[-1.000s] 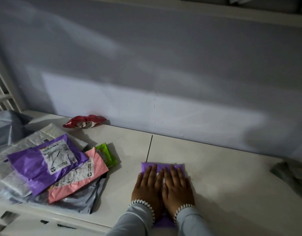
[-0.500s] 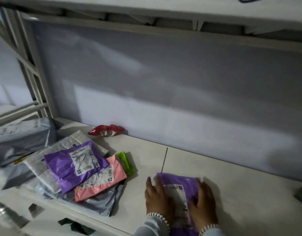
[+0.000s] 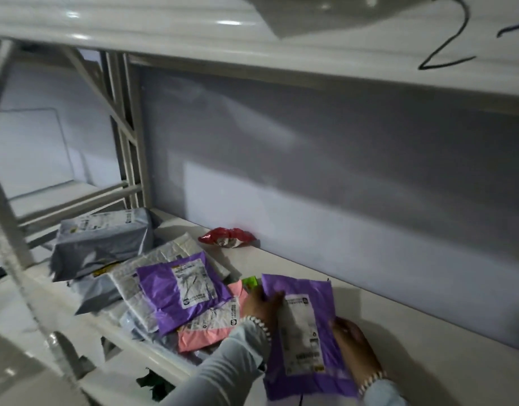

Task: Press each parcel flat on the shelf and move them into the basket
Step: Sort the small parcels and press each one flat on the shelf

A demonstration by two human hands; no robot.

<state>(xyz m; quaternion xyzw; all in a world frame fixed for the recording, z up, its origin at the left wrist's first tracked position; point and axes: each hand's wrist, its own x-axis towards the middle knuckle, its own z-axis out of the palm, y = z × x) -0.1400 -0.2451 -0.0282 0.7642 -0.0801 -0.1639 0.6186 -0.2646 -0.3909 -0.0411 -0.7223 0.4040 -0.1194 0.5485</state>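
Two hands hold a purple parcel [image 3: 302, 332] over the white shelf [image 3: 413, 317]. The left hand [image 3: 262, 306] grips its left edge, the right hand [image 3: 355, 350] its right. More parcels [image 3: 176, 291] lie left of the fingers.

Crumpled red wrapper [image 3: 226, 237] against the grey back panel [image 3: 340, 177], handwritten black numeral [image 3: 445, 36] on upper shelf edge

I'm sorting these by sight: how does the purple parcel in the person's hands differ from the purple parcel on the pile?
The held purple parcel is gripped at its edges by the left hand and right hand, while the pile purple parcel lies untouched on other parcels. The held one looks long and narrow, the pile one squarer. The held one's label runs along its length; the pile one's label sits toward its far corner. Both are purple plastic mailers with white labels.
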